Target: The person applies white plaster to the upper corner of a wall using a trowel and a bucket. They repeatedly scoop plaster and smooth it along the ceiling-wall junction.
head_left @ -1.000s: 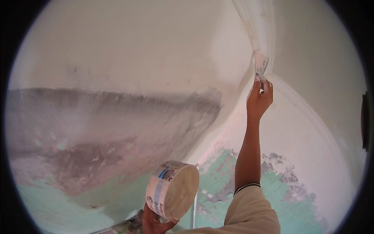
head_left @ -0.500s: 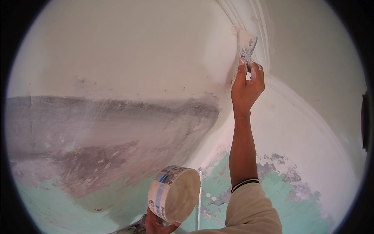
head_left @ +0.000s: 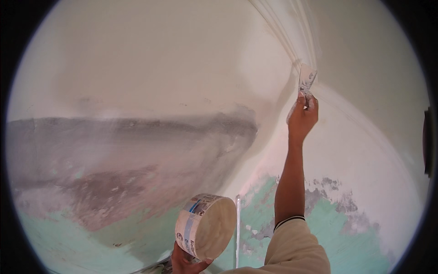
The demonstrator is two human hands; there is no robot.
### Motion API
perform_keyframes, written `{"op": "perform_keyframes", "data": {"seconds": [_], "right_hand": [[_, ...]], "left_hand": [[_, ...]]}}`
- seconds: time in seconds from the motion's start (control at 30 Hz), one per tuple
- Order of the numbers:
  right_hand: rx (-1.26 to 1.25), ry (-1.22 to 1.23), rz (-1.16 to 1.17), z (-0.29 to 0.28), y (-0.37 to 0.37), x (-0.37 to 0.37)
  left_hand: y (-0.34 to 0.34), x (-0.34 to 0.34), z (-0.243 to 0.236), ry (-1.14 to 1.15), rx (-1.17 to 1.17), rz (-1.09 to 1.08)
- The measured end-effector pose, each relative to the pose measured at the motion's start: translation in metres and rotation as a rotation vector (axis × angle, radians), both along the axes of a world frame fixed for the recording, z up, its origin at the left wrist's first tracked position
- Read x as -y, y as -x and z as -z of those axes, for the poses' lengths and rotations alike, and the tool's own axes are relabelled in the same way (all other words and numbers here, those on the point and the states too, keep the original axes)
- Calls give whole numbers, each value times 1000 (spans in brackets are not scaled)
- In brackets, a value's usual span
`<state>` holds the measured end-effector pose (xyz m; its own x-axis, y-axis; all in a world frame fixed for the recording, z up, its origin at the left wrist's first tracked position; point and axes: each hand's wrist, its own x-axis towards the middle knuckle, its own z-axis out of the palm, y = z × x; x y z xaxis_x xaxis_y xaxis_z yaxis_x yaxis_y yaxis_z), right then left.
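My right hand (head_left: 303,116) is raised on an outstretched arm and pinches a putty knife (head_left: 307,78) by its handle. The blade, smeared with pale filler, lies at the lower end of the ridged moulding (head_left: 279,32), where the walls and ceiling meet. Low in the picture, my left hand (head_left: 186,262) grips a round tub (head_left: 185,228) from below. The tub is tilted so its mouth faces right, and its inside is coated with cream-coloured paste. Part of the left hand is hidden behind the tub.
The left wall (head_left: 150,150) has a broad grey and brownish bare patch above green paint. On the right wall, green paint (head_left: 328,233) flakes under a white coat. A thin white vertical strip (head_left: 237,228) stands by the corner. A dark object (head_left: 428,142) shows at the right edge.
My right hand and the putty knife have moved down and to the right along the moulding. The left hand with the tub has hardly shifted.
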<state>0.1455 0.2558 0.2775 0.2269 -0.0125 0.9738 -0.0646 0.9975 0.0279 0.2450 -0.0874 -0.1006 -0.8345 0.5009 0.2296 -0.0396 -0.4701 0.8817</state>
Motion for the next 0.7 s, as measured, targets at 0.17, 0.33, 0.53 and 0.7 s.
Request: {"op": "perform_keyframes", "data": {"seconds": [0.17,0.33,0.53,0.7], "right_hand": [[352,-14,-330,-47,-25,76],[453,-86,-330,-80,-13,106],[137,-269,-13,-80,5,62],[72,-132,-139,-45,0,33]], "left_hand": [[-4,-1,-16,-84,30,-20],[-5,-2,-14,-87,25,-14],[-6,-1,-26,-69,20,-31],[-6,6,-40,-20,15,-46]]}}
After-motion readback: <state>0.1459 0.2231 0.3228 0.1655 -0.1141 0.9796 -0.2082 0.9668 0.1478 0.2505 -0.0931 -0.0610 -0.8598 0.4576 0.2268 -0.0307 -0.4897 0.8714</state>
